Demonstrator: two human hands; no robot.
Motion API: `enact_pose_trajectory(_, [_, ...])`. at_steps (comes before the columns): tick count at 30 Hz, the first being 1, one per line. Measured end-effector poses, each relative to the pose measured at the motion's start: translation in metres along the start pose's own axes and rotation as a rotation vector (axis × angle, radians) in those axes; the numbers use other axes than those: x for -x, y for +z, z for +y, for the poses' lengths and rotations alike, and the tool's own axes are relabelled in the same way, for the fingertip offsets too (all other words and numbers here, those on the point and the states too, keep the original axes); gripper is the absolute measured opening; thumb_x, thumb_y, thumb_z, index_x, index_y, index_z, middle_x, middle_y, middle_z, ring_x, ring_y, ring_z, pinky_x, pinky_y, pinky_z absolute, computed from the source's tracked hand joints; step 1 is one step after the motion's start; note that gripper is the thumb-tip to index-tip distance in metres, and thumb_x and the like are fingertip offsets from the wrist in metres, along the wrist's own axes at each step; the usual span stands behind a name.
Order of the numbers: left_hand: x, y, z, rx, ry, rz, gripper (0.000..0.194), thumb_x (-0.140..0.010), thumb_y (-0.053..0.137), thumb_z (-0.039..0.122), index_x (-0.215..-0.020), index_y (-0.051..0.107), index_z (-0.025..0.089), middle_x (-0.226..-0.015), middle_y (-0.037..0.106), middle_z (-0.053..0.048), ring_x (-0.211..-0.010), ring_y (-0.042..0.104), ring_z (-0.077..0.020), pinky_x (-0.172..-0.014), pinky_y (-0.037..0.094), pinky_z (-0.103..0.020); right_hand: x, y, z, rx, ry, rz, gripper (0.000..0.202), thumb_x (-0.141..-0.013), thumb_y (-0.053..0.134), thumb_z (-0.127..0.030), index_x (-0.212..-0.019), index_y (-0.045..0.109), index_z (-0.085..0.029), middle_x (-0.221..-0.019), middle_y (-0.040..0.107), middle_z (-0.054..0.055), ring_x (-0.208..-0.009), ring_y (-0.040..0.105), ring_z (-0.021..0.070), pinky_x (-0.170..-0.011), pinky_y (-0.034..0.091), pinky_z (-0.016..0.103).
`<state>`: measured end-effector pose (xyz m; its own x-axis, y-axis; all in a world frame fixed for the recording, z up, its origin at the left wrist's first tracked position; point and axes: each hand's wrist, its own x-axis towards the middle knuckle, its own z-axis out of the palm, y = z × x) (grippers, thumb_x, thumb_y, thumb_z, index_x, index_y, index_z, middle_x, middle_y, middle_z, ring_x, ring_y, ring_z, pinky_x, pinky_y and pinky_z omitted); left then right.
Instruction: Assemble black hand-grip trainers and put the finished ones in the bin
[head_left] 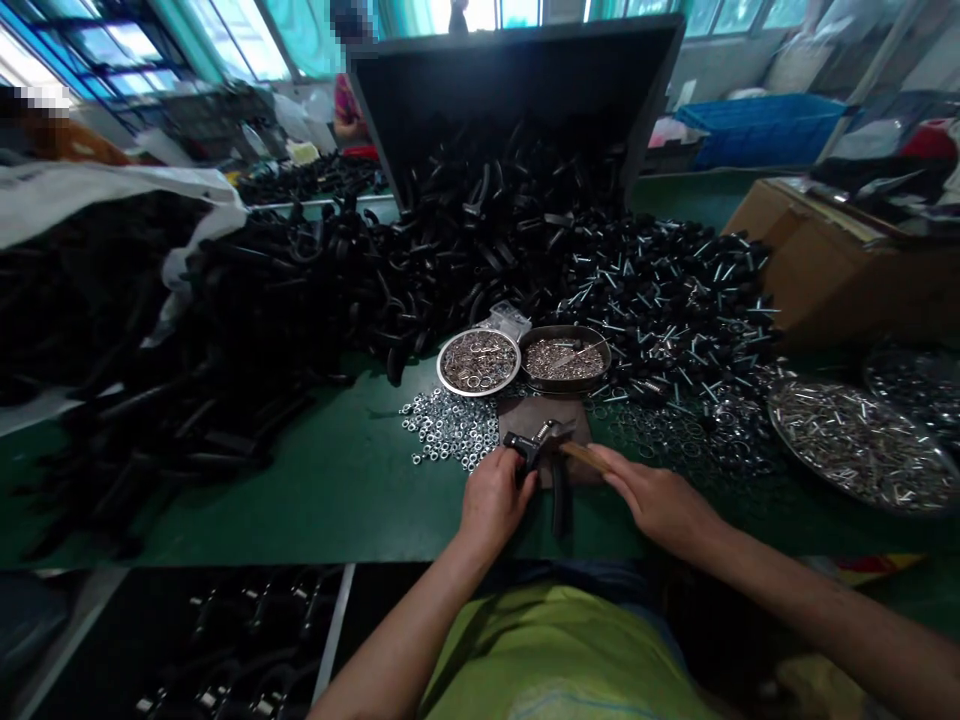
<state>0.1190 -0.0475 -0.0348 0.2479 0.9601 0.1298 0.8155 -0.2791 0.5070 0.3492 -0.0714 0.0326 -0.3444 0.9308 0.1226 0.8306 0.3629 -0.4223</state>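
Note:
My left hand [491,498] is closed around a black curved plastic part [560,495] with a metal piece at its top, held over a brown pad [525,412]. The fingers of my right hand [660,498] are wrapped round the wooden handle of a hammer [587,457]. Its metal head meets the top of the black part; whether they touch I cannot tell. Just beyond the pad stand a round metal bowl [442,378] and an oval tin [566,385], both filled with tiny metal pieces. Loose metal nuts [450,428] lie left of the pad.
Black curved parts [480,250] are heaped across the green table [352,510], spilling from a tilted bin [517,85]. Black-headed bolts [675,290] are piled right, near a cardboard box [817,260] and a tray of pins [780,440]. Other people are at the back and far left.

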Motion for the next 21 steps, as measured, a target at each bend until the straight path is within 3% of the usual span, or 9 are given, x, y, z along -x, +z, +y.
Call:
enact_pose_trajectory(2, [-0.002,0.001,0.0,0.004,0.01,0.007,0.007,-0.081,0.056,0.024,-0.084,0.053,0.019,-0.086,0.059,-0.004,-0.077,0.054,-0.0169,-0.067,0.04,-0.027,-0.002,0.0,0.001,0.002,0.01,-0.049,0.043,-0.091,0.037,-0.026,-0.133,0.044,-0.031,-0.114,0.066,0.002,-0.09,0.067,0.02,-0.076,0.056,0.036])
enact_pose_trajectory(5, [-0.003,0.0,-0.001,-0.003,0.002,0.01,0.007,-0.08,0.057,0.024,-0.083,0.052,0.019,-0.086,0.059,-0.004,-0.077,0.054,-0.0167,-0.066,0.039,-0.026,-0.001,-0.002,-0.001,-0.059,-0.008,0.085,0.045,-0.093,0.032,-0.025,-0.138,0.037,-0.026,-0.125,0.059,0.005,-0.104,0.062,0.0194,-0.085,0.053,0.036])
enact_pose_trajectory(7, [-0.003,0.0,-0.001,-0.01,-0.003,-0.001,0.008,-0.08,0.057,0.024,-0.083,0.052,0.019,-0.086,0.059,-0.004,-0.078,0.055,-0.0165,-0.066,0.039,-0.026,0.003,0.004,0.001,-0.044,-0.028,0.12,0.046,-0.093,0.031,-0.024,-0.139,0.035,-0.026,-0.124,0.06,0.005,-0.103,0.063,0.0192,-0.083,0.054,0.035])
enact_pose_trajectory(12, [-0.008,0.0,0.001,-0.059,-0.038,-0.041,0.011,-0.077,0.059,0.025,-0.083,0.052,0.019,-0.084,0.06,-0.004,-0.076,0.055,-0.0175,-0.063,0.037,-0.027,0.01,0.029,0.022,0.163,0.016,-0.058,0.046,-0.093,0.034,-0.029,-0.139,0.036,-0.031,-0.111,0.068,0.002,-0.08,0.068,0.0189,-0.069,0.056,0.035])
enact_pose_trajectory(18, [-0.008,-0.012,0.001,-0.061,-0.076,-0.089,0.011,-0.078,0.056,0.031,-0.081,0.053,0.021,-0.08,0.061,-0.003,-0.073,0.056,-0.018,-0.061,0.036,-0.027,0.031,0.03,0.062,0.483,0.069,0.174,0.045,-0.091,0.037,-0.037,-0.135,0.045,-0.032,-0.085,0.067,0.006,-0.07,0.062,0.0221,-0.057,0.045,0.033])
enact_pose_trajectory(21, [-0.001,-0.034,-0.019,-0.051,-0.119,-0.029,0.014,-0.079,0.056,0.034,-0.083,0.054,0.021,-0.081,0.061,-0.003,-0.074,0.056,-0.017,-0.061,0.036,-0.026,0.035,0.03,0.091,0.601,0.021,0.203,0.055,-0.089,0.036,-0.036,-0.144,0.029,-0.03,-0.071,0.059,0.01,-0.065,0.055,0.0274,-0.051,0.035,0.038])
